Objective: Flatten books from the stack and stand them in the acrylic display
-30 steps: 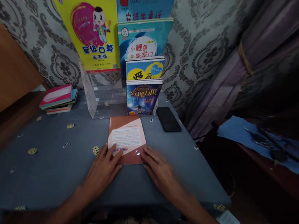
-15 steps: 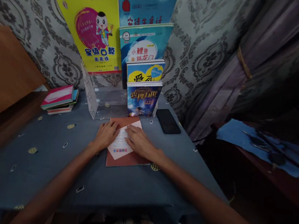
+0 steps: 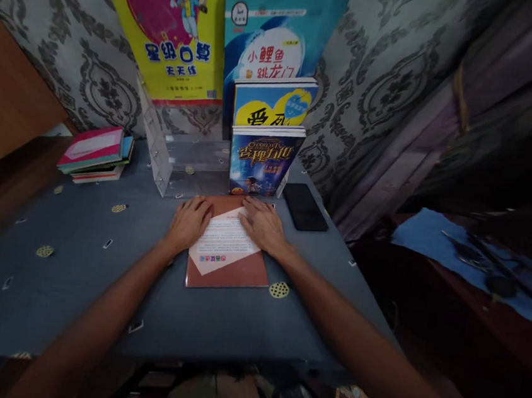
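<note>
from here, the brown book [image 3: 243, 274] runs lengthwise away, left hand [image 3: 188, 224] and right hand [image 3: 263, 227] equally near, flat on its far sides, unclasped.

Patterned grey backdrop [image 3: 392, 79] beside tied purplish curtain [image 3: 406, 153]

A second ago I had both hands at the near end of the book [image 3: 234, 275]; now the left hand [image 3: 189, 222] and right hand [image 3: 265, 226] rest over its far corners. Within the last half second I shifted the right one outward from mid-page. The coloured lettering [image 3: 212, 258], partly covered at first, shows fully. My feed has tipped down, cropping the yellow workbook [image 3: 180, 66].
</note>
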`<state>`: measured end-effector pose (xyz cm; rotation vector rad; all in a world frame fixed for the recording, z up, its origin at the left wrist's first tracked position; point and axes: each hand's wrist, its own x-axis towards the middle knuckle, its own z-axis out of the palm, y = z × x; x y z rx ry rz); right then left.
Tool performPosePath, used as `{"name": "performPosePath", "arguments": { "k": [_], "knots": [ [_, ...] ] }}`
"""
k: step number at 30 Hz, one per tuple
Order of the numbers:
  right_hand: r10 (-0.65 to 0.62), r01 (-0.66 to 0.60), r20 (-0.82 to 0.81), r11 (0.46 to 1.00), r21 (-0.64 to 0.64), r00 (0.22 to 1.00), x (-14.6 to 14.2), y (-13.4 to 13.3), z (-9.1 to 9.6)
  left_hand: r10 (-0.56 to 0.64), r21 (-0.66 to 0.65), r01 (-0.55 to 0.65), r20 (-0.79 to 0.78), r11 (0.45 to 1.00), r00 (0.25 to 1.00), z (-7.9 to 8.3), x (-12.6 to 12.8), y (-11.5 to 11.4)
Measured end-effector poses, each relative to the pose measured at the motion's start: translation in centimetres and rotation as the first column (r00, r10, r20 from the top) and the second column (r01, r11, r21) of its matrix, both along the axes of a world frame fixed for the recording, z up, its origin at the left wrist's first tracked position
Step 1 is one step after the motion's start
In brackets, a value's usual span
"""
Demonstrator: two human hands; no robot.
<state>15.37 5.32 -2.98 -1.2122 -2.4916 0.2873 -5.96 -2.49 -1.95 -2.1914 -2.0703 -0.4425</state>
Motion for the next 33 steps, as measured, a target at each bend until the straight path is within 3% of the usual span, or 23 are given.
{"name": "performPosePath", "arguments": {
  "k": [8,16,23,27,33],
  "knots": [
    [0.002,-0.003,0.051,1.0,0.011,0.999,-0.3,-0.2,-0.2,-0.009,0.007,0.009,0.019,1.0,1.0,-0.4,-0.2,0.0],
    [-0.038,0.018,0.138,0.99,0.137,0.99,-0.6,-2.0,0.6,-0.031,-0.034,0.032,0.009,0.999,0.999,-0.3,-0.3,-0.2],
    [-0.011,0.005,0.078,0.997,0.074,0.997,-0.3,-1.9,0.1,-0.023,-0.04,0.022,-0.031,0.999,0.999,-0.1,-0.1,-0.3],
    [0.004,-0.005,0.012,0.999,0.054,1.0,0.2,-2.0,-0.4,-0.102,-0.006,0.101,-0.033,0.995,0.994,0.1,-0.1,-0.4],
    [0.015,-0.017,-0.067,0.999,-0.04,0.998,0.6,-2.2,0.7,-0.162,-0.045,0.162,0.002,0.986,0.987,0.6,-0.3,-0.5]
  ]
}}
